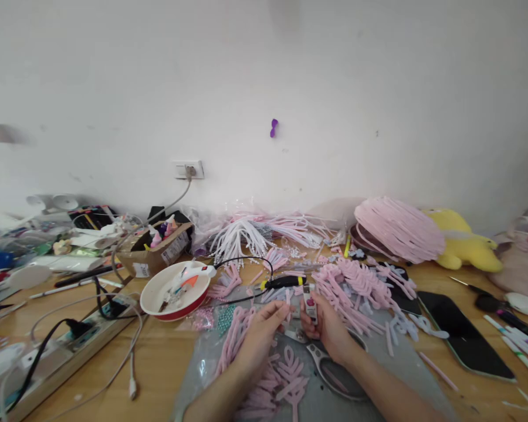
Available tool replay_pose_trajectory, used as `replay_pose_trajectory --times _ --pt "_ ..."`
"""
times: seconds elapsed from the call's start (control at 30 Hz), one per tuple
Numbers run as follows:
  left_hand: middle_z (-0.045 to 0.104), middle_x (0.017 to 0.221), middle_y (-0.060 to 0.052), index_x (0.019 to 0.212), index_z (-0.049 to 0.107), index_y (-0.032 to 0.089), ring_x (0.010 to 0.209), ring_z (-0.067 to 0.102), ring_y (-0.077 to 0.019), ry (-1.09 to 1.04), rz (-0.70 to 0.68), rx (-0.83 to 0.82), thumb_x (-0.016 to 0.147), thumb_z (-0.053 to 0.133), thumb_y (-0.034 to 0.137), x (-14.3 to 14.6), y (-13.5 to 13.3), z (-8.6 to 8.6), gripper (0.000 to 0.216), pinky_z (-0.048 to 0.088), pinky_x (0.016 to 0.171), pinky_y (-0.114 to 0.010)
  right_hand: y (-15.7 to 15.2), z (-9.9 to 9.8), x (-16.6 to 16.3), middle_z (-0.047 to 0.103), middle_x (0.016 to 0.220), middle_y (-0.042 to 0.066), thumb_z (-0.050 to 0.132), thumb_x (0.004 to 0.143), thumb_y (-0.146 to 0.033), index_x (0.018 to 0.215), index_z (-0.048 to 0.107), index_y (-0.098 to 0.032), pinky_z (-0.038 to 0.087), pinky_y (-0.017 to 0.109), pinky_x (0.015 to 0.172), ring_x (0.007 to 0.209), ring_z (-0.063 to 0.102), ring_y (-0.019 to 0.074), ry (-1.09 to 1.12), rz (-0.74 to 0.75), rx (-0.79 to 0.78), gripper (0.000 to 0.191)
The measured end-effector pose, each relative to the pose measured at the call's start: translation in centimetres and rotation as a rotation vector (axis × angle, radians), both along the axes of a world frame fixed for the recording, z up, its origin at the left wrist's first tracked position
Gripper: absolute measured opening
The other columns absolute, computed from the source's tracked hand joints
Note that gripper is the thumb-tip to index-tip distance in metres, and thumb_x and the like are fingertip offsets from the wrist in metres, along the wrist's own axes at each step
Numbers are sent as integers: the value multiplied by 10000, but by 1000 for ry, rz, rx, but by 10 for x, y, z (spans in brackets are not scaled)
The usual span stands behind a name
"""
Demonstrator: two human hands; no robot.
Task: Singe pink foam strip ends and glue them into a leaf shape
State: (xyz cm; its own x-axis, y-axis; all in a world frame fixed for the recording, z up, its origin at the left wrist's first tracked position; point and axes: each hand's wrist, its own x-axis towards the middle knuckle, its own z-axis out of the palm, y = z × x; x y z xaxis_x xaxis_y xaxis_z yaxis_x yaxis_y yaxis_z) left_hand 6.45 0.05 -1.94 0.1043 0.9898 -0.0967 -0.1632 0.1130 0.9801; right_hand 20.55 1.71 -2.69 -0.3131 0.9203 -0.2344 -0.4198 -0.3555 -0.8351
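Observation:
My right hand (330, 328) is closed around a small white lighter-like object (310, 305) with a pink mark, held upright. My left hand (259, 334) is just left of it, fingers pinched together near the object's base; what they pinch is too small to make out. Both hands hover over a grey mat (405, 369) strewn with pink fuzzy pieces (290, 375). Grey scissors (323, 357) lie on the mat under my right wrist.
A red-rimmed white bowl (156, 293) holds a glue gun (189, 278). A power strip (66, 346) with cables lies left, a black phone (464, 337) and pens (517, 346) right. Pink strips (361, 287), a pink bundle (398, 228), a yellow plush (464, 243) and a cardboard box (156, 252) sit behind.

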Motion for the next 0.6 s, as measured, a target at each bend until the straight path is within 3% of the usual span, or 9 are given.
replay_pose_trajectory --times 0.23,0.6 --pt "431 534 40 577 556 159 533 346 -103 23 -29 -47 638 608 457 5 -3 3 309 282 539 -215 3 -1 -8 290 368 -83 458 631 -697 528 428 -164 47 190 377 320 189 24 -115 22 -40 544" --pt "526 620 -3 537 495 166 637 451 -146 -34 -112 10 701 575 418 5 -4 -3 311 337 618 -238 -1 6 -13 278 341 -80 433 618 -723 486 430 -173 65 192 367 312 179 30 -204 7 -49 566"
